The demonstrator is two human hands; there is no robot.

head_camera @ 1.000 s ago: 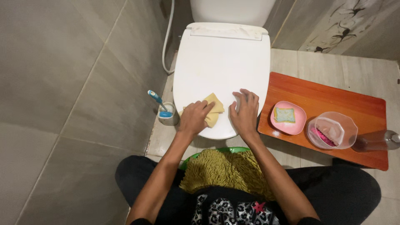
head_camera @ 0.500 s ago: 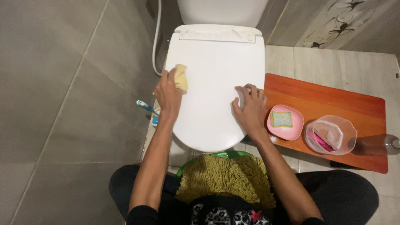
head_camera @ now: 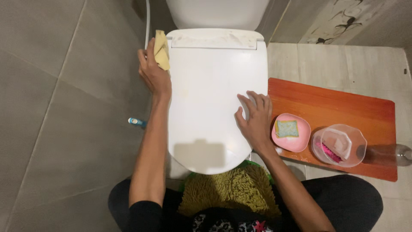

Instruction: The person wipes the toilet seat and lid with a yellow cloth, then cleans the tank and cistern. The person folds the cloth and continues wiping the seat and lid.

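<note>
Left hand [head_camera: 151, 71] gripping yellow cloth [head_camera: 161, 50] at toilet lid's [head_camera: 210, 81] back-left corner, right hand [head_camera: 254, 118] flat on lid's right edge, pink dish [head_camera: 300, 144] with sponge [head_camera: 286, 128] on wooden board [head_camera: 339, 103]

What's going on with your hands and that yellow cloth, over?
Left hand grips yellow cloth at toilet lid's back-left corner. Right hand flat on lid's right edge. Nothing in the way.

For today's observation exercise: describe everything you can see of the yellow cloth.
The yellow cloth is small, pale yellow, soft and bunched into folds. The left hand grips it and presses it against the rear left edge of the closed white toilet lid, near the hinge. Part of it sticks up above the fingers.
</note>
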